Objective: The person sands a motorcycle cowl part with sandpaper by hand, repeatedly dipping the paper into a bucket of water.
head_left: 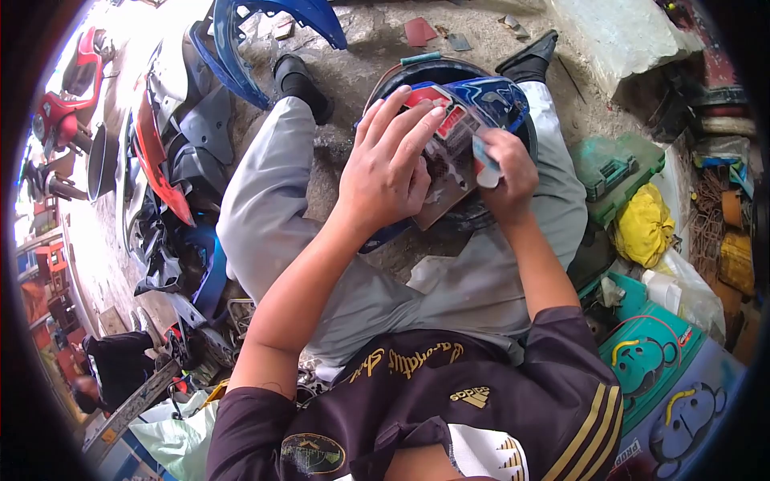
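My left hand (pixel 389 164) has its fingers stretched out over a red and dark printed piece (pixel 461 124), its fingertips at the piece's upper left edge. On the right of that piece, my right hand (pixel 509 164) pinches a small light-blue and white object (pixel 484 160), which I cannot make out further. A brown flat edge (pixel 441 210) shows under the printed piece. Behind it, a glossy blue part (pixel 493 96) lies over a dark round tub (pixel 391 80) between my knees.
Blue plastic fairings (pixel 309 18) and an orange-red panel (pixel 152 152) lie to the left. On the right are a green case (pixel 618 172), a yellow bag (pixel 646 224) and a teal box (pixel 654 353). Sandpaper-like red scraps (pixel 419 31) lie ahead on the floor.
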